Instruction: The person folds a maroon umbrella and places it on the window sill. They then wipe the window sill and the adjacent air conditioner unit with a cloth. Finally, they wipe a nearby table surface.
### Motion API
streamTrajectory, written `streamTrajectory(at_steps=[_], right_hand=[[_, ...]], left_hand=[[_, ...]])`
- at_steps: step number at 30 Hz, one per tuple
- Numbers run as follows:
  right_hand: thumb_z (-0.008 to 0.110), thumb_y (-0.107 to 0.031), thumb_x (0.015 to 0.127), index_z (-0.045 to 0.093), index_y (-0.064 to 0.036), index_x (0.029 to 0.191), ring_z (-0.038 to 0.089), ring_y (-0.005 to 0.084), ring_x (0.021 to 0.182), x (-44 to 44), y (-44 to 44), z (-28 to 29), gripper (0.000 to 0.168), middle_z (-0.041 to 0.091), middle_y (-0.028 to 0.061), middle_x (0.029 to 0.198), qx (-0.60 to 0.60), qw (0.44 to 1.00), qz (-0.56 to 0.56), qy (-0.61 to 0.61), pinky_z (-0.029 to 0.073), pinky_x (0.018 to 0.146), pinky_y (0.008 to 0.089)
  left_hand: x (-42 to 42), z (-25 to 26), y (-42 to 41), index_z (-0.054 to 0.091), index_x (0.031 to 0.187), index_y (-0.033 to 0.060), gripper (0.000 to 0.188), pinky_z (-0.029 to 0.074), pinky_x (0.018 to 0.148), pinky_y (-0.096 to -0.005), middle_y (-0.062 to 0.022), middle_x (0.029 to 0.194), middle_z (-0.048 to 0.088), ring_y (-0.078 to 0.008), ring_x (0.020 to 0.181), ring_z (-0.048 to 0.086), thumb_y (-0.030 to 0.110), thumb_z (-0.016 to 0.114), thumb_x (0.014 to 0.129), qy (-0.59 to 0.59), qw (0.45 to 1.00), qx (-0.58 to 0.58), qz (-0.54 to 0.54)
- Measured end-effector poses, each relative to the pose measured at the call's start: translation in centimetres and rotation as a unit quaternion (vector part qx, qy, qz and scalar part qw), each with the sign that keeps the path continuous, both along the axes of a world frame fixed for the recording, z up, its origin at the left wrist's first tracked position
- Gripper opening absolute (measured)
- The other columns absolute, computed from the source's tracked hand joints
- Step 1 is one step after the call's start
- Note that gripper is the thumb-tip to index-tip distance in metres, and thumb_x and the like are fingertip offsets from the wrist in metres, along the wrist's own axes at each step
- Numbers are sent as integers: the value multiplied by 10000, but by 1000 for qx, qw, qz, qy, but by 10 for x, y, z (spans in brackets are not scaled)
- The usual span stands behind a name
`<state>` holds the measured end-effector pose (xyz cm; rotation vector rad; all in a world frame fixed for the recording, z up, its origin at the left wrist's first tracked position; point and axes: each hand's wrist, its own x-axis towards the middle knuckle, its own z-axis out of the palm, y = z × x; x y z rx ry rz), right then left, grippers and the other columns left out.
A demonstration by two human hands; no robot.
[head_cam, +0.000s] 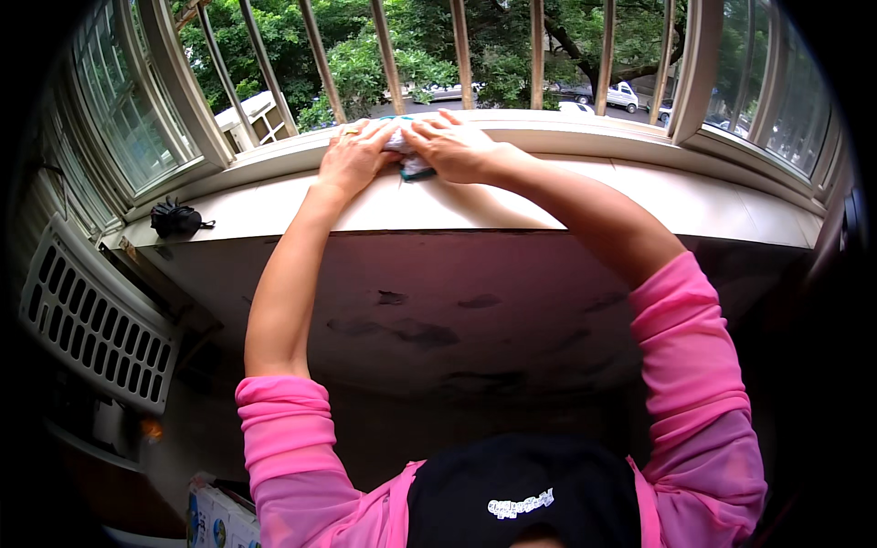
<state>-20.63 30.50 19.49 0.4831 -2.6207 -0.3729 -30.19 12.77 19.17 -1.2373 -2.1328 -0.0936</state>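
Note:
Both my hands press on a bunched white cloth (414, 164) with a dark green edge, at the window's lower frame (569, 140). My left hand (353, 154) lies on the cloth's left side, a ring on one finger. From the right, my right hand (459, 147) covers the other side, its fingertips up at the frame's top edge. Most of the cloth is hidden under the fingers. Below the hands runs the pale windowsill (438, 205).
A folded black umbrella (176, 218) lies at the sill's left end. Upright metal bars (387, 58) stand outside the opening, between sliding panes (137, 116) at left and right. A slotted plastic rack (96, 322) is at left. A printed carton (219, 514) sits low at left.

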Motion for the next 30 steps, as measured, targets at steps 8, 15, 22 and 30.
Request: streamTrajectory(at_steps=[8, 15, 22, 30], right_hand=[[349, -172, 894, 292, 14, 1350, 277, 321, 1311, -56, -77, -4, 496, 297, 219, 1394, -43, 999, 0, -23, 193, 1088, 397], [346, -189, 901, 278, 26, 1355, 266, 317, 1317, -53, -70, -2, 507, 287, 227, 1398, -8, 999, 11, -37, 226, 1078, 380], [390, -158, 870, 306, 72, 1323, 320, 344, 1279, -59, -68, 3, 515, 354, 246, 1342, -1, 998, 58, -31, 260, 1058, 388], [409, -93, 835, 305, 61, 1322, 314, 370, 1273, -67, -66, 3, 521, 337, 260, 1344, 4, 996, 80, -48, 263, 1055, 407]], left_hand=[[-39, -13, -58, 320, 1375, 252, 577, 195, 1074, -442, 15, 1426, 317, -230, 1325, 266, 447, 491, 860, -75, 989, 14, 124], [-40, -12, -55, 298, 1384, 233, 597, 181, 1074, -475, 0, 1432, 302, -239, 1335, 235, 443, 498, 861, -114, 985, 8, 131], [-49, -15, -58, 332, 1369, 228, 588, 211, 1065, -456, -14, 1392, 374, -246, 1310, 291, 421, 528, 848, -94, 990, 38, 99], [-47, -11, -66, 417, 1317, 206, 538, 267, 1039, -413, -33, 1336, 447, -249, 1228, 411, 386, 563, 832, -39, 996, 27, 80]])
